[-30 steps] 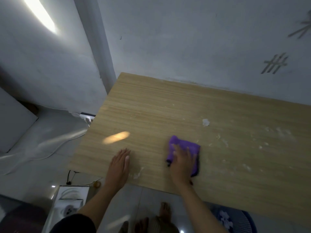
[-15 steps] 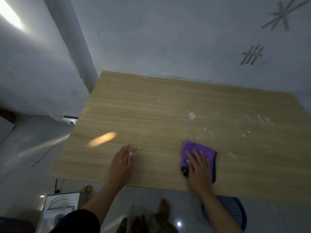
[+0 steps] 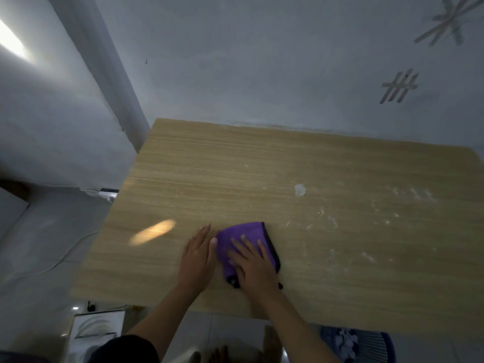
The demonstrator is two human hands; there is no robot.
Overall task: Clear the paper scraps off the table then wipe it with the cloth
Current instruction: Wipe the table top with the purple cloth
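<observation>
Wiping step judged underway: purple cloth (image 3: 245,241) pressed flat under open R hand (image 3: 255,265), L hand (image 3: 197,258) flat on table (image 3: 209,174) w/ nothing held; white smears (image 3: 300,190) to be swept next.

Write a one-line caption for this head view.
Right hand presses purple cloth flat on wooden table; left hand rests beside it.

Under the right hand (image 3: 252,265), much of the purple cloth (image 3: 242,238) is covered. Right of the cloth, the table (image 3: 235,179) runs off the frame's edge. Pale specks (image 3: 332,221) beyond the cloth are too small and smeared to identify.
</observation>
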